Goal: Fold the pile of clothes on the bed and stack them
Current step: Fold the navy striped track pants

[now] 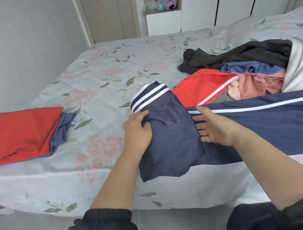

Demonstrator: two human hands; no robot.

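Note:
A navy jacket [170, 129] with white stripes lies across the near edge of the bed [102, 73], its body stretching off to the right. My left hand [137, 130] grips a fold of the navy fabric near the striped cuff. Flat on the jacket beside that fold rests my right hand [214, 125], fingers straight. A stack of folded clothes [19, 133], red on top of blue, sits at the left. The unfolded pile [248, 74] at the right holds red, pink, blue, dark grey and white garments.
The bed has a pale floral sheet and a pillow [279, 22] at the far right. Beyond it stand a door, white wardrobes and a shelf niche with plush toys [161, 0]. Grey floor tiles lie below the bed's near edge.

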